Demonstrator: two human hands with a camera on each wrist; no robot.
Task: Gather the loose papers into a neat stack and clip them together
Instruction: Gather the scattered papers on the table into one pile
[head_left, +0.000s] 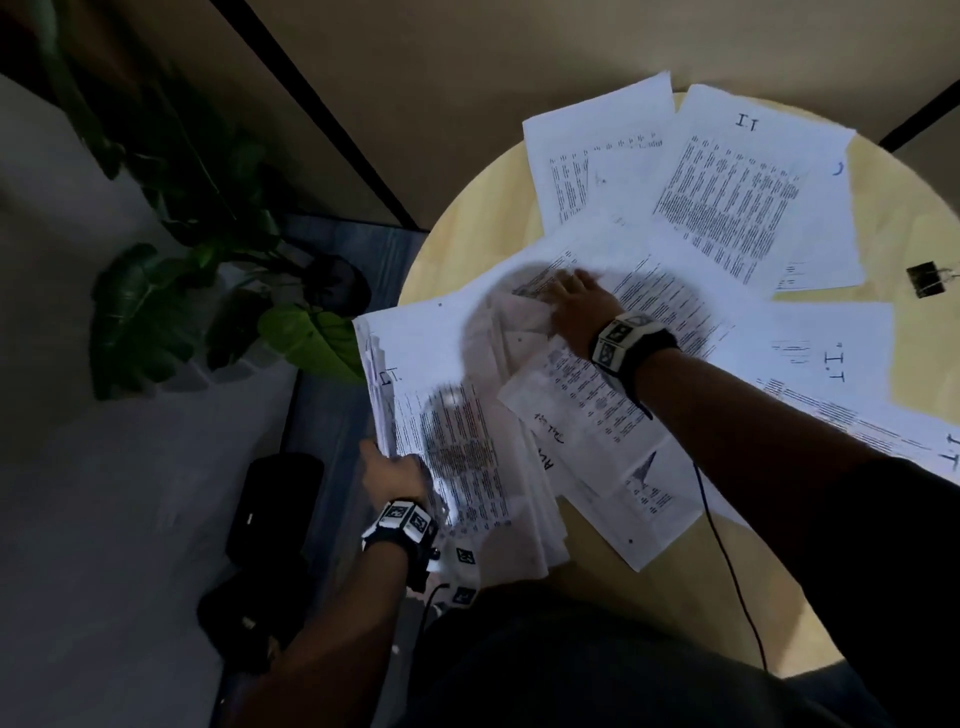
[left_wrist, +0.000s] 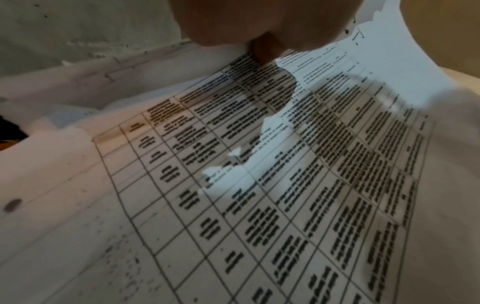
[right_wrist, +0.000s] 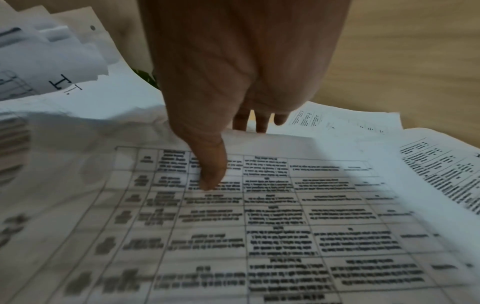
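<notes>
A person gathers scattered printed sheets on a round wooden table (head_left: 457, 234), the stack not yet formed.

Loose papers (head_left: 737, 208) lie fanned across most of the tabletop, several overlapping and some hanging past its near-left edge. The left hand (head_left: 392, 475) grips a gathered bundle (head_left: 467, 452) at that edge, thumb on top of a table-printed page. The right hand (head_left: 576, 301) pinches the far edge of another printed sheet (right_wrist: 259, 226), thumb pressed on top and fingers tucked beneath. A black binder clip (head_left: 927, 280) sits alone on bare wood at the right, well apart from both hands. Judged from this, collection is under way; next the pinched sheet needs drawing onto the bundle, then the far sheets, before squaring and clipping.
</notes>
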